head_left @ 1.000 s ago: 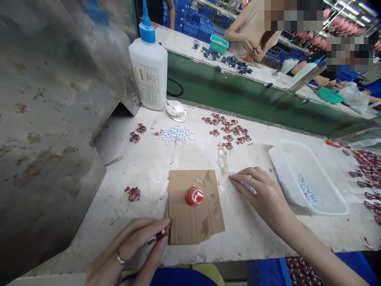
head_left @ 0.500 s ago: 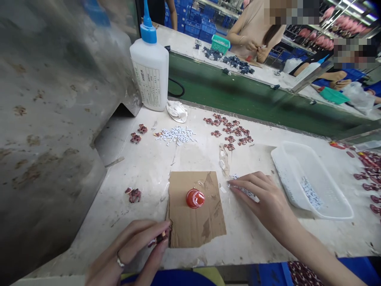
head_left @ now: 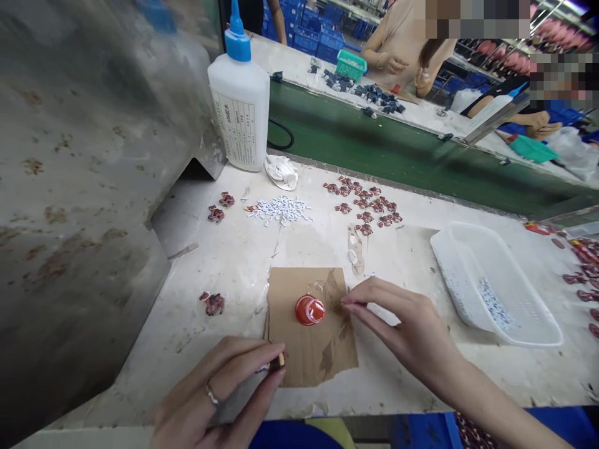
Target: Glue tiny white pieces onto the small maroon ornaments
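Observation:
My left hand (head_left: 234, 393) pinches a small dark brown figure (head_left: 277, 362) at the lower left edge of a cardboard piece (head_left: 313, 368). On the cardboard sits a small red cup (head_left: 309, 310). My right hand (head_left: 407, 318) has thumb and index fingertips pressed together over the cardboard's right edge; whatever lies between them is too small to make out. Small white pieces (head_left: 283, 210) are heaped behind the cardboard, with a group of brown figures (head_left: 365, 202) to their right. Another brown figure (head_left: 214, 304) lies left of the cardboard.
A white translucent tray (head_left: 538, 312) with small pieces stands at the right. A glue bottle (head_left: 241, 112) and crumpled white tissue (head_left: 281, 172) are at the back left, beside a metal housing (head_left: 84, 187). Across a green divider (head_left: 327, 125), people sit at another table.
My left hand has moved right with the figure, over the cardboard's edge. My right hand has moved left from small white pieces to the cardboard's right edge, its fingers drawn together.

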A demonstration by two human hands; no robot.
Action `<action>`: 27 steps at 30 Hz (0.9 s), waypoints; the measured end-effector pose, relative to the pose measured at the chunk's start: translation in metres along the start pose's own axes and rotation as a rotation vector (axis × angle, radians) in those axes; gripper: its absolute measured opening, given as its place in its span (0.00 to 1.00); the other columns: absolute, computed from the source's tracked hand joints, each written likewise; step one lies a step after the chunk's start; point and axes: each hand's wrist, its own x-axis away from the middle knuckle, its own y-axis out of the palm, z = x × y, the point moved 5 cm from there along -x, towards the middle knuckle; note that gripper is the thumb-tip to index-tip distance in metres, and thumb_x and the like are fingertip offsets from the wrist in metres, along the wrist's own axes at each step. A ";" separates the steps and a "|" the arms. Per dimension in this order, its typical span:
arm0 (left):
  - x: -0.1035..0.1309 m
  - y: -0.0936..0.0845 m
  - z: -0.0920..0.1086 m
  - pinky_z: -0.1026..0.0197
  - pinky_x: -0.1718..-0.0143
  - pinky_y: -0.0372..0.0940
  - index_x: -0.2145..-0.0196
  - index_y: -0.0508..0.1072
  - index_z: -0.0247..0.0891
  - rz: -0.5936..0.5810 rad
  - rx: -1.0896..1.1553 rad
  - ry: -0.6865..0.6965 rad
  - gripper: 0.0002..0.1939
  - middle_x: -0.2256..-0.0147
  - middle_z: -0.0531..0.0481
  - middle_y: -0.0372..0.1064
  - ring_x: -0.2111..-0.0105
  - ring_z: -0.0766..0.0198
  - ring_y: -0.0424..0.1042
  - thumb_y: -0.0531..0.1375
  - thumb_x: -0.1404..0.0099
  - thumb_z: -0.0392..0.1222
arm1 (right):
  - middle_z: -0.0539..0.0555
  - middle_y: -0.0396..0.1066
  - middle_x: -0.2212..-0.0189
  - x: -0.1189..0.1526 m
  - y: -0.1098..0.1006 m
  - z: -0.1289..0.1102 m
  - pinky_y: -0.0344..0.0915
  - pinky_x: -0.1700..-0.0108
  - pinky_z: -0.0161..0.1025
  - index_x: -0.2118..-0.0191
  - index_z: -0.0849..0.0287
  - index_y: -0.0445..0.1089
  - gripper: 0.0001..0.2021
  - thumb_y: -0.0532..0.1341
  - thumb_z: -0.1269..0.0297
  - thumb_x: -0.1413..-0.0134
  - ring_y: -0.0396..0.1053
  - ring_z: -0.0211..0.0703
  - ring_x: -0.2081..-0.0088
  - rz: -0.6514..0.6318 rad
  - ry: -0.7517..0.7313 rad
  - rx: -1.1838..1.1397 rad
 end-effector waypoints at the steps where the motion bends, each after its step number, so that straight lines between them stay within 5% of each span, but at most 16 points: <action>1: -0.001 0.000 0.000 0.79 0.55 0.71 0.51 0.73 0.44 -0.019 0.009 0.003 0.13 0.57 0.58 0.75 0.59 0.77 0.76 0.61 0.31 0.32 | 0.51 0.78 0.60 0.000 0.002 -0.007 0.72 0.59 0.37 0.56 0.52 0.75 0.07 0.61 0.72 0.31 0.76 0.41 0.60 -0.002 -0.023 -0.023; 16: -0.005 0.002 0.002 0.82 0.48 0.67 0.51 0.74 0.44 -0.004 -0.054 0.044 0.13 0.56 0.61 0.76 0.58 0.80 0.77 0.62 0.31 0.33 | 0.53 0.79 0.60 -0.008 0.007 -0.035 0.74 0.59 0.33 0.56 0.57 0.76 0.09 0.62 0.77 0.35 0.77 0.38 0.61 0.080 -0.157 -0.089; 27: -0.008 0.012 0.010 0.82 0.46 0.67 0.49 0.71 0.46 -0.103 0.044 0.019 0.15 0.54 0.62 0.78 0.56 0.79 0.79 0.63 0.32 0.33 | 0.54 0.80 0.63 0.003 0.019 -0.058 0.77 0.59 0.32 0.60 0.59 0.76 0.09 0.65 0.81 0.41 0.80 0.38 0.61 0.128 -0.127 -0.492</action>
